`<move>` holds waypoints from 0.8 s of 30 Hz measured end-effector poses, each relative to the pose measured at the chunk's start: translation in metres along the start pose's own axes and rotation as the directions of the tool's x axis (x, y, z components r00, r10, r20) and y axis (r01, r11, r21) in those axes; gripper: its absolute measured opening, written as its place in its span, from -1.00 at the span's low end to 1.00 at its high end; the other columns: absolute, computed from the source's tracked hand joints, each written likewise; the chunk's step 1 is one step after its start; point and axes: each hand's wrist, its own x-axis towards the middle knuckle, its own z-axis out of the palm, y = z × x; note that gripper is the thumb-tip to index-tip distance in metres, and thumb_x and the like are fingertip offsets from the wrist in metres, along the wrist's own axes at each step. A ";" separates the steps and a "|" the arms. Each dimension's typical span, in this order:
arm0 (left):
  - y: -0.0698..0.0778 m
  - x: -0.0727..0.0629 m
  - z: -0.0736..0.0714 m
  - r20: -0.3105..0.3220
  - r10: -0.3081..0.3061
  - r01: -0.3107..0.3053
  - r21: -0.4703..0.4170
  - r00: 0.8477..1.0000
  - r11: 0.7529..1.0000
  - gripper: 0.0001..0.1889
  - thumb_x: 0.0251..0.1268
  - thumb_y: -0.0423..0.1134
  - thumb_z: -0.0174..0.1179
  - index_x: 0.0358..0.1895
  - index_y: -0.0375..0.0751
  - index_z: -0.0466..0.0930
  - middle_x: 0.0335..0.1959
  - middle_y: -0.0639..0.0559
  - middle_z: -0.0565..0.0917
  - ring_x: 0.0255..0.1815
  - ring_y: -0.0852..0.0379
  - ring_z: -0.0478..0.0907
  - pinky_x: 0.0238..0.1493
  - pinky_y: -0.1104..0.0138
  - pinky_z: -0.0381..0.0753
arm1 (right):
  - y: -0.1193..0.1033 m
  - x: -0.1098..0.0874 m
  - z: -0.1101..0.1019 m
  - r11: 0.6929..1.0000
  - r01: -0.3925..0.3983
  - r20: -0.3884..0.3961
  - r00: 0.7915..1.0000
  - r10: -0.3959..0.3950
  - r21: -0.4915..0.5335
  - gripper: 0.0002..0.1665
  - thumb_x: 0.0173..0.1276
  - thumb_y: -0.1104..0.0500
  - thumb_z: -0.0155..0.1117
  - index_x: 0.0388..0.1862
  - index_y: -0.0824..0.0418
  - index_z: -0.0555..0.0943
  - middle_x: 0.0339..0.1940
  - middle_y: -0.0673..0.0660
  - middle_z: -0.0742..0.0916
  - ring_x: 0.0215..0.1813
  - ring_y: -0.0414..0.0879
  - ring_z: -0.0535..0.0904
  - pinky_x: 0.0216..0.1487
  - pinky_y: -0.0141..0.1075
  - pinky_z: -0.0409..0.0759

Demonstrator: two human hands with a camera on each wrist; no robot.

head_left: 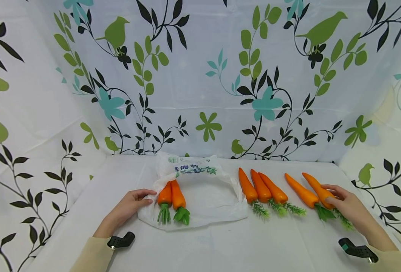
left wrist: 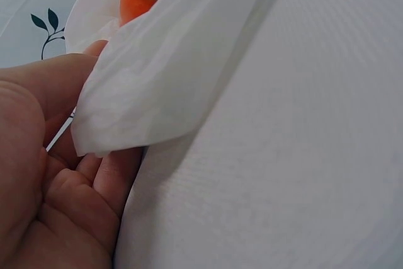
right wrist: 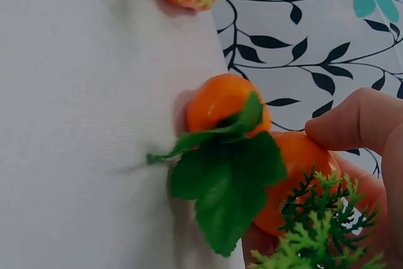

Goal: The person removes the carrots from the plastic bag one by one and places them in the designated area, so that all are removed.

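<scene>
A white plastic bag (head_left: 207, 211) with printing lies spread on the table. Two carrots (head_left: 178, 194) with green tops rest at its left part. My left hand (head_left: 127, 207) pinches the bag's left edge; in the left wrist view the thin film (left wrist: 151, 80) passes between thumb and fingers. On the far right my right hand (head_left: 351, 207) grips the rightmost carrot (head_left: 317, 189), thumb on its near side. The right wrist view shows the held carrot's thick end (right wrist: 302, 155) and feathery green top. Beside it lies another carrot (head_left: 299, 190) with broad leaves.
Three more carrots (head_left: 263, 185) lie side by side right of the bag, green tops toward me. A white cloth (head_left: 237, 245) covers the table. Behind and at the sides hangs a curtain (head_left: 193, 94) printed with leaves and birds.
</scene>
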 end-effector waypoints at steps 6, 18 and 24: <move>0.002 -0.001 0.000 -0.004 0.001 -0.001 0.007 1.000 1.000 -0.68 0.39 -0.22 0.25 0.15 -0.18 0.65 0.30 -0.12 0.52 0.40 -0.12 0.28 0.44 -0.08 0.18 | 0.007 0.003 0.007 1.000 -0.019 0.027 0.999 0.018 0.024 -0.34 0.56 0.04 0.01 0.47 0.39 0.24 0.34 0.62 0.35 0.22 0.44 0.39 0.10 0.20 0.51; 0.001 -0.001 0.001 -0.011 0.004 -0.004 0.012 1.000 1.000 -0.68 0.37 -0.22 0.26 0.14 -0.19 0.65 0.33 -0.17 0.49 0.43 -0.18 0.24 0.45 -0.12 0.12 | 0.003 0.005 0.021 0.999 0.043 0.012 0.999 -0.043 0.005 -0.37 0.50 0.10 0.12 0.43 0.39 0.33 0.30 0.54 0.46 0.16 0.35 0.48 -0.08 -0.18 0.57; 0.001 0.000 0.001 -0.013 -0.001 0.001 0.008 1.000 1.000 -0.68 0.36 -0.23 0.27 0.13 -0.19 0.66 0.28 -0.13 0.54 0.40 -0.15 0.27 0.44 -0.11 0.14 | 0.001 0.004 0.024 0.998 0.057 0.008 0.998 -0.057 0.004 -0.35 0.51 0.03 0.16 0.41 0.40 0.35 0.31 0.53 0.47 0.22 0.41 0.46 0.01 -0.02 0.61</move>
